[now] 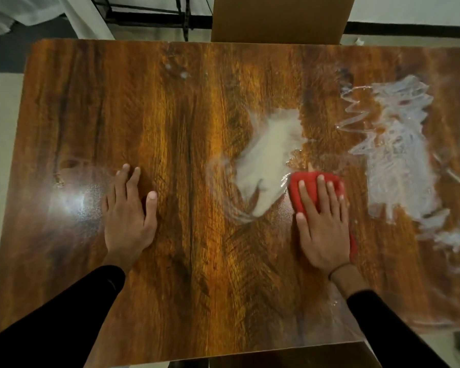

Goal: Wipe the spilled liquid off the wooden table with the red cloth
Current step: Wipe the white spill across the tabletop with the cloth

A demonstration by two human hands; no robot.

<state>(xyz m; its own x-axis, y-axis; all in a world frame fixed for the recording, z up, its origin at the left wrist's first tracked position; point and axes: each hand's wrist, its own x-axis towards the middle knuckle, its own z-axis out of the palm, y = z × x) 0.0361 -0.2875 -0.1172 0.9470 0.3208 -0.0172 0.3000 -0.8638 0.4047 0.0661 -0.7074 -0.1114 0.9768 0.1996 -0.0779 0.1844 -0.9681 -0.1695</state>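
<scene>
A pale puddle of spilled liquid [270,158] lies near the middle of the wooden table [170,134]. A wider smeared wet patch [401,155] spreads over the table's right side. The red cloth [307,179] lies flat just right of the puddle, at its edge. My right hand [323,221] presses on the cloth with straight, spread fingers and covers most of it. My left hand [129,211] rests flat on the bare wood at the left, fingers straight, holding nothing.
A brown cardboard box [276,19] stands behind the table's far edge. A dark metal frame [144,11] and white fabric [16,14] are at the back left. A few drops [182,73] sit near the far edge. Pale floor surrounds the table.
</scene>
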